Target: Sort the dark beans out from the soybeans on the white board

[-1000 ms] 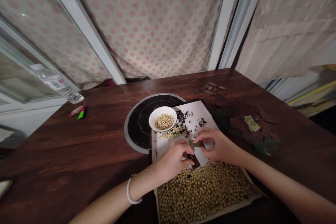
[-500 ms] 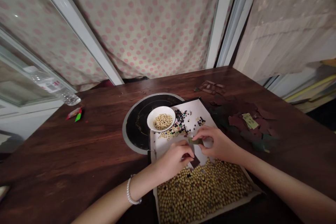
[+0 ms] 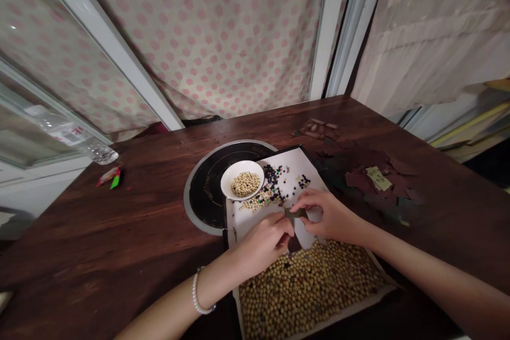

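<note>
My left hand (image 3: 269, 241) is closed on a small dark reddish-brown piece (image 3: 294, 245) that looks like stiff paper or sandpaper. Pinched between the thumb and fingers of my right hand (image 3: 329, 216) is a small olive-green strip (image 3: 295, 213). The two hands nearly meet over a dark-edged tray lined with white paper (image 3: 305, 167). Many small round yellowish beads (image 3: 306, 289) cover its near part. Black and cream beads (image 3: 273, 178) lie loose at its far end. Beside them a white bowl (image 3: 228, 178) holds pale beads (image 3: 245, 185).
A round black plate with a grey rim (image 3: 195, 202) is set under the tray's far left corner. Dark red and green scraps (image 3: 358, 180), with a yellowish label (image 3: 378, 178), lie at right. A plastic bottle (image 3: 75, 135) and a red-green wrapper (image 3: 111, 176) are at left.
My left fingers have curled further over the brown piece, so less of it shows, and come closer to the olive strip. The right hand keeps its pinch. The view has shifted slightly.
</note>
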`<action>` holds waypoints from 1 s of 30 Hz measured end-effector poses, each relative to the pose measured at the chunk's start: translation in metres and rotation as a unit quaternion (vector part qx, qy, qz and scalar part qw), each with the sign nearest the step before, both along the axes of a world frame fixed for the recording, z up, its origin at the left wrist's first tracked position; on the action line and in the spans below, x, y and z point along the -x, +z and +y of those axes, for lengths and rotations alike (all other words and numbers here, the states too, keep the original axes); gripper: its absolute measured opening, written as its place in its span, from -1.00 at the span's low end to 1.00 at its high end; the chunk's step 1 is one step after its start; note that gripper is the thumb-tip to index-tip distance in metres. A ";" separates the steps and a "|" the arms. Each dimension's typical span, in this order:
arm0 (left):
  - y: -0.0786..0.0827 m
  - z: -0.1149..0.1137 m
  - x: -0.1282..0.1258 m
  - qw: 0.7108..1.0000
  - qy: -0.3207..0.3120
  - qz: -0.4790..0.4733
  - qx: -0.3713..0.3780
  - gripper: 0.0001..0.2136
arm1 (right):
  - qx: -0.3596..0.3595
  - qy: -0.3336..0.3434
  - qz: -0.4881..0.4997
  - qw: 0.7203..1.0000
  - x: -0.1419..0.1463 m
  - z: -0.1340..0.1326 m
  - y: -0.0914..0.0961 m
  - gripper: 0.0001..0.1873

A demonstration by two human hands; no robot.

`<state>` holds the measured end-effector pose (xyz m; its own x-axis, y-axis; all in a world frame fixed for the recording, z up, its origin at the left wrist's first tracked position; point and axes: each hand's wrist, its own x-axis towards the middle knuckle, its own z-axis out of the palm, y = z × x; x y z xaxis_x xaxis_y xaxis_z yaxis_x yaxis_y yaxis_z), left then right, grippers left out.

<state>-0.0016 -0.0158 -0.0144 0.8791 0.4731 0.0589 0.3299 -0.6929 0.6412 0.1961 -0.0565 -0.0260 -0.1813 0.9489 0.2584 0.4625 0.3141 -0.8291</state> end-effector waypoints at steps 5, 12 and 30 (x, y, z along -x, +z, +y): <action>-0.002 0.000 0.001 1.000 0.000 0.007 -0.005 -0.82 | -0.004 -0.003 -0.005 1.000 0.000 0.001 -0.001 -0.70; 0.007 0.002 0.000 0.998 0.045 -0.037 -0.025 -0.83 | -0.001 -0.017 0.004 1.000 0.001 0.001 0.000 -0.71; 0.025 0.092 0.047 0.961 0.240 -0.087 -0.104 -0.93 | -0.028 -0.020 -0.003 0.999 -0.001 0.002 -0.005 -0.75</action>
